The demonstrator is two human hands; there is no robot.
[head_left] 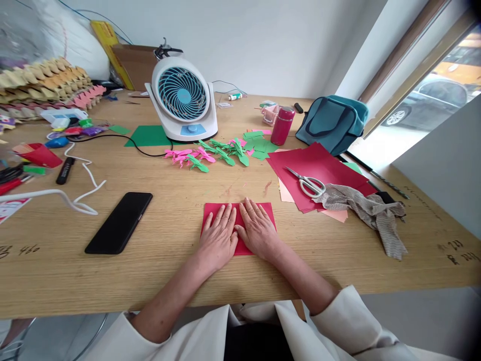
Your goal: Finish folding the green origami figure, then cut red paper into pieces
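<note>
A small red sheet of paper (244,246) lies flat on the wooden table (180,200), close to its front edge. My left hand (219,238) rests palm down on the left part of the sheet, its fingers stretched forward. On the right part lies my right hand (259,230), also flat with fingers extended. The thumbs are close together near the sheet's middle. Both hands cover much of the paper; its top edge and part of its bottom edge show.
A black phone (119,223) lies left. Behind are green and pink paper cutouts (225,151) and a fan (183,98). Larger red sheets (319,163), scissors (311,186), a grey cloth (356,200), a red bottle (282,126) and a teal bag (332,124) are right.
</note>
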